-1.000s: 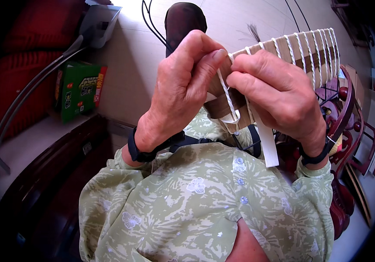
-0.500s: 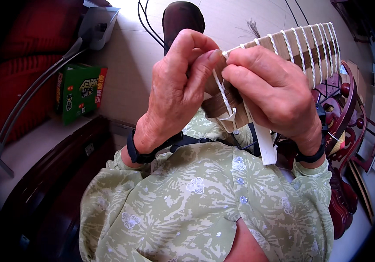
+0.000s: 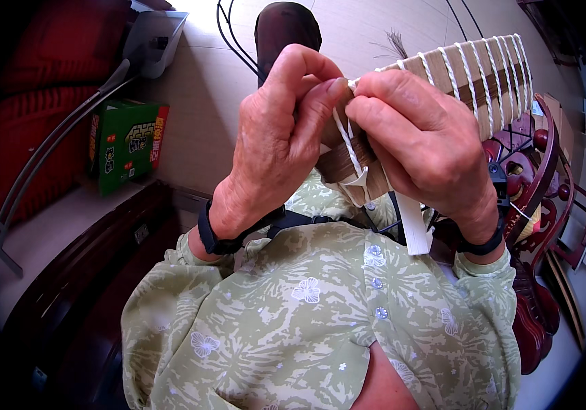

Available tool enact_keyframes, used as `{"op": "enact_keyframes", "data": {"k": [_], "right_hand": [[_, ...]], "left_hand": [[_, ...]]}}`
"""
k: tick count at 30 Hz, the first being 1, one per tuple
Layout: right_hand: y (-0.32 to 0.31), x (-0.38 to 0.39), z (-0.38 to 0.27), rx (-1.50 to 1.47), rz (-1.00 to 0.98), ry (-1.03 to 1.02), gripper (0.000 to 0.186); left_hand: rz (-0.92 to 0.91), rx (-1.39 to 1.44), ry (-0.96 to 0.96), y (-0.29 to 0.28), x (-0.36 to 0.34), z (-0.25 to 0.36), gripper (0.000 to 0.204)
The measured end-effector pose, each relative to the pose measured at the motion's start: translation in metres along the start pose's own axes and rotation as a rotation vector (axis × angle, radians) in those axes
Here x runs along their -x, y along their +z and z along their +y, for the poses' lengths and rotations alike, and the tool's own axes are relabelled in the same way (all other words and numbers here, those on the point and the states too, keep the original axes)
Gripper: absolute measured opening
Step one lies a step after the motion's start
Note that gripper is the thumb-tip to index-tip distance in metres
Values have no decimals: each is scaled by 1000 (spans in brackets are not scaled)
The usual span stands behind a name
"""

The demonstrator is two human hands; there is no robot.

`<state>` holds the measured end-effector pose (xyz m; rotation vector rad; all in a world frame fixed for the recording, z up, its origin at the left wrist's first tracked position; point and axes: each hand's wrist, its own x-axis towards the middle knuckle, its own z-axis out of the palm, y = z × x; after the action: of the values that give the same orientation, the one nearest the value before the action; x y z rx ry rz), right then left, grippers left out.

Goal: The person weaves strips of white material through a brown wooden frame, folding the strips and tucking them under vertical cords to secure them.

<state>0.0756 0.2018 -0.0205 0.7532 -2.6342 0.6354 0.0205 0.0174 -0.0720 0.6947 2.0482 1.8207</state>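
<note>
In front of my chest is a long brown board-like piece (image 3: 469,76) with a darker stripe, slanting up to the right. White twisted cord (image 3: 350,152) winds around it in several spaced turns. At the top edge of its near-left end, my left hand (image 3: 266,130) pinches the cord between thumb and forefinger. Right beside those fingertips my right hand (image 3: 433,140) is closed, its fingers also on the cord; its palm side hides part of the brown piece. Below the right hand hangs a flat white strip (image 3: 414,229); its upper end is hidden.
A green box (image 3: 129,147) and a long-handled grey dustpan (image 3: 153,44) are on the left, near red cushions (image 3: 40,137). Dark carved wooden furniture (image 3: 535,184) stands close on the right. A dark round-ended shape (image 3: 287,31) lies beyond my left hand.
My right hand has shifted very slightly to the left and down, and the white strip has swung a little left. The left hand keeps its pinch.
</note>
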Motion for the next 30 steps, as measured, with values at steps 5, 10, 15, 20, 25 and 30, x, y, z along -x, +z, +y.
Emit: {"op": "enact_keyframes", "data": {"k": [5, 10, 15, 20, 25, 30], "right_hand": [[1, 0, -1, -22, 12, 18, 23], [2, 2, 4, -32, 70, 18, 21], [4, 0, 8, -14, 58, 42, 22], [-4, -2, 10, -69, 39, 52, 24], [-18, 2, -16, -229, -86, 87, 26], [-13, 7, -20, -216, -122, 94, 23]], "left_hand": [[46, 21, 78, 1, -2, -5, 8], [-118, 171, -22, -27, 1, 5, 18], [-70, 161, 47, -32, 17, -15, 24], [-41, 161, 179, -25, 11, -32, 23], [-51, 426, 13, -20, 11, -24, 15], [-63, 332, 12, -10, 4, -15, 18]]}}
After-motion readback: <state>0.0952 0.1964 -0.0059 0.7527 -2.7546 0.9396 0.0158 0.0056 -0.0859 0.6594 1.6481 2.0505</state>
